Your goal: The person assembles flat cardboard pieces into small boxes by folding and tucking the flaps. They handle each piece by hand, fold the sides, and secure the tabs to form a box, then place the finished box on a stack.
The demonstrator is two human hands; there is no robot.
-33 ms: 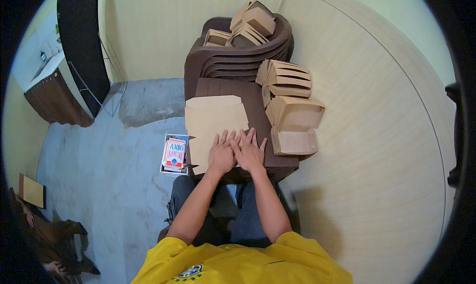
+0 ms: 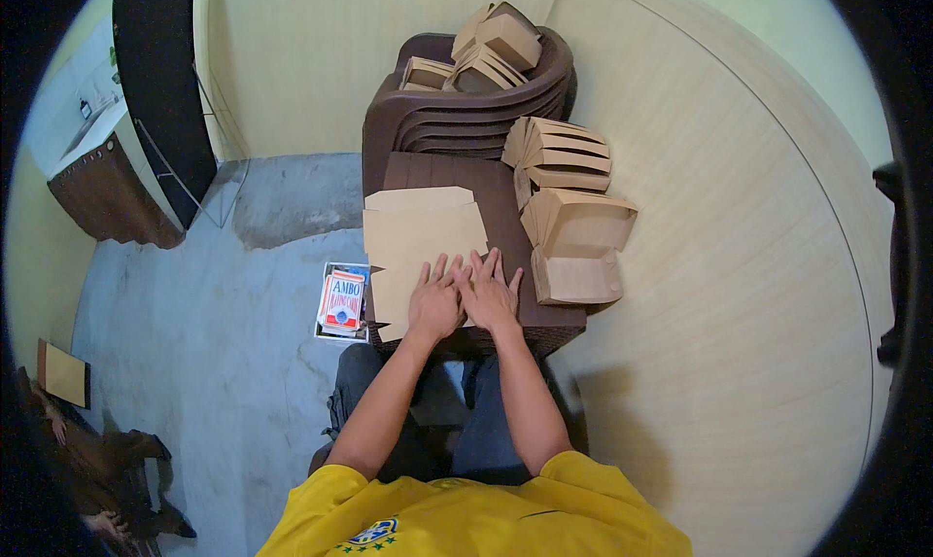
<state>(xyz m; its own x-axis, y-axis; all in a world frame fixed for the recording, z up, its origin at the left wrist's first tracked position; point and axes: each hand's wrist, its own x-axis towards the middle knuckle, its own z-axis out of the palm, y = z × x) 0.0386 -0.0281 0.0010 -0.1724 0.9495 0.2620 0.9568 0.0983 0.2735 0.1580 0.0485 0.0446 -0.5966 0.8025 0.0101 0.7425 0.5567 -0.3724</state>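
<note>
Both hands lie flat, side by side, on the near end of a flat cardboard sheet (image 2: 423, 236) spread over the left half of a small brown table (image 2: 505, 192). The left hand (image 2: 434, 304) presses palm down with its fingers spread on the sheet; the right hand (image 2: 489, 297) rests just beside it, touching it, fingers fanned, partly on the sheet's right edge and partly on the table. Neither hand grips anything; both are open and pressing.

To the right of the sheet stand folded cardboard boxes (image 2: 578, 231), one open box near the table's front right corner and a stack leaning behind it. More boxes (image 2: 491, 47) sit in a stack of brown chairs (image 2: 466, 120) beyond the sheet. A small printed carton (image 2: 342, 302) lies on the floor left of the sheet.

To press a crease well, I judge the palms should keep even weight along the fold line, holding the sheet square against the table so it cannot slide toward the floor.
</note>
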